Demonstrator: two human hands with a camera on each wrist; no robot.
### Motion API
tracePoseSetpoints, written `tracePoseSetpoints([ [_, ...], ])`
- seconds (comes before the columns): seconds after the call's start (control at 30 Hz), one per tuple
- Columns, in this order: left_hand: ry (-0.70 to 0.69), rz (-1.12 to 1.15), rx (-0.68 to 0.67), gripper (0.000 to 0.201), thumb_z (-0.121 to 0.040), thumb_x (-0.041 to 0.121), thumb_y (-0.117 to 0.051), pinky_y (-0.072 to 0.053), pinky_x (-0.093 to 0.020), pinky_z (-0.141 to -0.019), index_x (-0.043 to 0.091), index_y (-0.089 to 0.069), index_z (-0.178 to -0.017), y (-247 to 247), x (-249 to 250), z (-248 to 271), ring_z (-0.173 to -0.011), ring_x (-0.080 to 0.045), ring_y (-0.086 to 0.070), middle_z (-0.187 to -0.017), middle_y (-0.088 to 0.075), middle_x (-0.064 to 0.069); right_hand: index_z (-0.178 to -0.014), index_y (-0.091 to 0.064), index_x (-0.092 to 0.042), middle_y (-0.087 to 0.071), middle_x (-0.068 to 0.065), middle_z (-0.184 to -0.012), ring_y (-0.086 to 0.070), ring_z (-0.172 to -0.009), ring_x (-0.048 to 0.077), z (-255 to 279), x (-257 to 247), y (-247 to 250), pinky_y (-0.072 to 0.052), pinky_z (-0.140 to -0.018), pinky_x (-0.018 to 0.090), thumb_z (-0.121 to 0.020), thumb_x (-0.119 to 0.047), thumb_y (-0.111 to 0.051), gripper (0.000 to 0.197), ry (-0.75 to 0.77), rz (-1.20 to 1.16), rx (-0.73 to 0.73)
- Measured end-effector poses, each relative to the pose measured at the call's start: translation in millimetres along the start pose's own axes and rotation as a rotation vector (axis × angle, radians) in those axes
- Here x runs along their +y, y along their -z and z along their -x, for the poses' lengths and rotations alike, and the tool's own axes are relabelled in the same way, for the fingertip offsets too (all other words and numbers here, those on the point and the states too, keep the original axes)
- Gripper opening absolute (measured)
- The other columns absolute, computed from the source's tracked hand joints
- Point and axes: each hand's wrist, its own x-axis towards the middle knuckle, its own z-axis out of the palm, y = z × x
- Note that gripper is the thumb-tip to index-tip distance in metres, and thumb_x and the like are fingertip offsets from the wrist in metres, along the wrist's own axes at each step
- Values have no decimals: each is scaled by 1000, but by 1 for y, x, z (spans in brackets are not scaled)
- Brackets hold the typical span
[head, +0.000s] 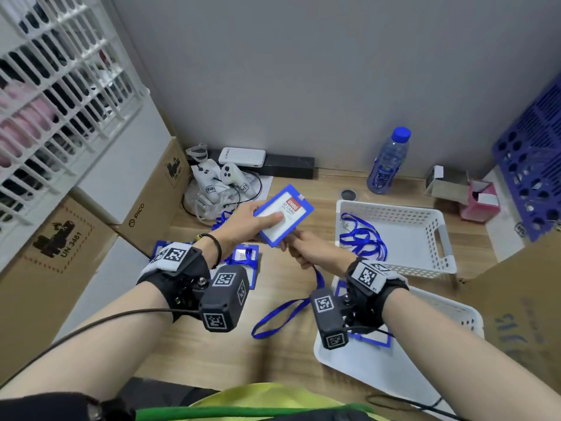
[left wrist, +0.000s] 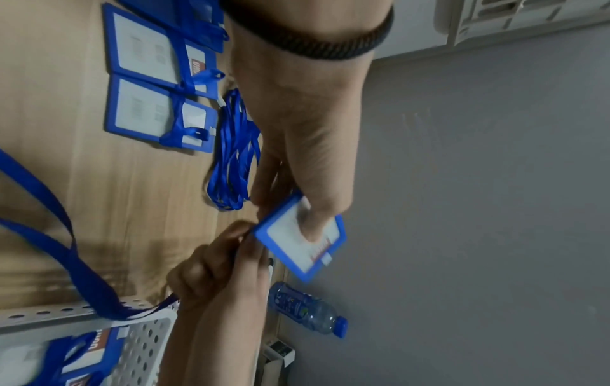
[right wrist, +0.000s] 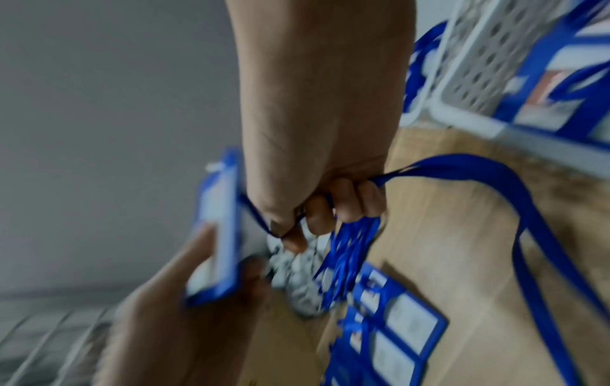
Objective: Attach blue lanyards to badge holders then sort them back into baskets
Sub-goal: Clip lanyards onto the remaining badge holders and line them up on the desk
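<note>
**Putting a strap on a badge**

The left hand grips a badge holder up in the air, above the wooden surface. Its thumb lies flat on the front and its fingers sit behind. The right hand is curled tight round one end of a blue lanyard, right at the bottom edge of the holder. The rest of the lanyard hangs down in a long loop.

This looks like the joining step: the strap end is going onto the holder. Next, the right hand likely needs to feed the end through the holder's little slot and pull it snug (I cannot see the slot or the clip here). Then the finished badge can go in a basket.

The holder is a flat blue frame with a white card and a red label inside. More badge holders lie on the surface below. The far white basket holds loose lanyards. The near white basket holds a badge.
</note>
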Motion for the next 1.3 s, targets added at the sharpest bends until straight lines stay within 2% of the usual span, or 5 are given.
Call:
tracePoseSetpoints([
  [0.23,15,-814,159,50,-88,27,-61,-42,-32,-97,16,-51,-135,7,-20,-14,-121,-23,-53,-134,-57,-7,-76,-52,-14,-36,-1,-61,-33,-51,12,6,-24,-2,-32,-47,20,-99,-20,-35,29,86,193,-62],
  [0.47,45,-1110,-246,27,-83,27,-70,-46,-28,-73,13,-63,-105,-2,-14,-7,-92,-22,-59,-101,-64,-4,-62,-51,-18,-39,1,-59,-27,-39,3,7,-48,17,-25,-42,15,-99,-23,-42,39,225,225,117],
  [0.7,-4,-661,-531,13,-85,22,-72,-42,-14,-58,21,-66,-74,15,-1,10,-57,1,-51,-67,-60,10,-67,-62,-17,-51,-13,-51,-34,-44,2,5,-20,32,-28,-46,15,-99,-26,-49,35,113,270,83],
  [0.87,6,-243,-271,11,-87,12,-69,-56,-22,-71,17,-72,-97,34,6,14,-77,-12,-69,-97,-73,-6,-70,-56,-15,-54,1,-65,-43,-61,12,4,-13,12,-33,-57,28,-87,11,-45,33,104,172,126],
  [1.3,191,-438,28,17,-86,13,-62,-50,-24,-51,6,-62,-103,57,-15,-15,-65,-18,-65,-80,-68,-8,-65,-57,-17,-45,-4,-57,-35,-53,11,5,-47,-9,-32,-57,27,-97,-24,-44,36,264,396,5],
])
